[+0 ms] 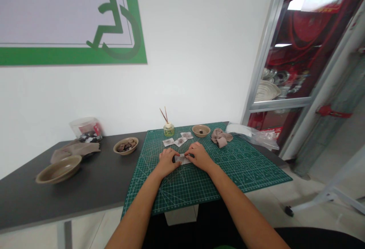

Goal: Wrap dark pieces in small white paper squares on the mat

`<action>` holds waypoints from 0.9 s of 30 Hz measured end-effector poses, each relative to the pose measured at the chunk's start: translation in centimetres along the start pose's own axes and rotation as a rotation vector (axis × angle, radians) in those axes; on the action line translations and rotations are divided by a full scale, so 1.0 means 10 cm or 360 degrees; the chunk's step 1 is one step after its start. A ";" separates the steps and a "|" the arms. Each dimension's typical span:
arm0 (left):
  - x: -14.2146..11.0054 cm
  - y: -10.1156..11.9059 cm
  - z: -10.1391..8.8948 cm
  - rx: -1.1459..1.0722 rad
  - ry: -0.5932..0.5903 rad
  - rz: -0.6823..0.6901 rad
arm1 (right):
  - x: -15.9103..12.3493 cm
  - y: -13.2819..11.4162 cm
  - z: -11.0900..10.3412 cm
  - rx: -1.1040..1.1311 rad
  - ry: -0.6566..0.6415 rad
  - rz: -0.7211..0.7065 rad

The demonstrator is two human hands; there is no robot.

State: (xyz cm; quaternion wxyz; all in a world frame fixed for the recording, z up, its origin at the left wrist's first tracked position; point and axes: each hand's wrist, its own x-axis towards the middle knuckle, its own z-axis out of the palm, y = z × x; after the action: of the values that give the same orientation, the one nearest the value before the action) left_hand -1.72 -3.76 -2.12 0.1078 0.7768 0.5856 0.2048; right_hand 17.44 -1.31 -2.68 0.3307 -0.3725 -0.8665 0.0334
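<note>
In the middle of the green cutting mat point(242, 169), my left hand point(167, 162) and my right hand point(200, 157) meet over a small white sheet with a greyish mark point(183, 159). My left fingers and thumb close on its left end. On the right, my thumb and fingertips pinch its other end; whether anything lies inside it is too small to tell. Just beyond my hands lie several similar white sheets point(180, 141) with grey patches. Behind my right hand is a shallow tan bowl point(196, 133) holding a small dark object. A crumpled brown cloth point(221, 138) rests to its right.
A reed diffuser point(169, 130) stands near the wall. Left of the mat are a bowl of brown pieces point(126, 146), another tan bowl point(59, 170), brown cloth point(75, 149) and a clear tub point(88, 128). A clear plastic bag point(253, 134) lies at the back right.
</note>
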 end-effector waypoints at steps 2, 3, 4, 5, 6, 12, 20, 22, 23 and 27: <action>0.00 -0.01 0.00 -0.0010 0.0004 0.0006 | -0.01 0.00 -0.01 0.0010 -0.0006 0.0009; 0.00 -0.01 0.00 -0.0012 0.0005 0.0007 | -0.01 0.00 -0.01 0.0029 -0.0022 -0.0016; 0.00 -0.01 0.00 -0.0012 0.0005 0.0007 | -0.01 0.00 -0.02 0.0050 -0.0040 -0.0052; 0.00 -0.01 0.00 -0.0012 0.0005 0.0005 | -0.01 -0.01 -0.01 0.0064 -0.0058 -0.0088; 0.00 -0.01 0.00 -0.0013 0.0004 0.0003 | -0.01 -0.01 -0.01 0.0068 -0.0070 -0.0112; -0.01 0.00 -0.01 -0.0027 0.0008 0.0005 | 0.00 0.01 0.01 -0.0008 0.0007 0.0034; -0.01 0.01 -0.01 0.0001 0.0002 -0.0023 | 0.00 -0.02 0.00 0.0029 -0.0054 -0.0045; -0.01 0.01 -0.01 0.0001 -0.0006 -0.0020 | 0.00 -0.02 0.00 0.0010 -0.0039 0.0007; 0.00 0.01 -0.01 0.0000 -0.0006 -0.0016 | 0.00 -0.01 0.00 0.0014 -0.0035 0.0015; 0.00 0.00 -0.01 0.0013 -0.0006 -0.0007 | 0.00 -0.02 -0.01 0.0066 -0.0073 -0.0055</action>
State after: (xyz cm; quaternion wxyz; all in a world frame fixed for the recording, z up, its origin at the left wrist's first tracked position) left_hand -1.75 -3.74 -2.05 0.1062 0.7764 0.5879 0.2008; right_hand 17.39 -1.52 -2.54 0.3189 -0.3496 -0.8793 0.0542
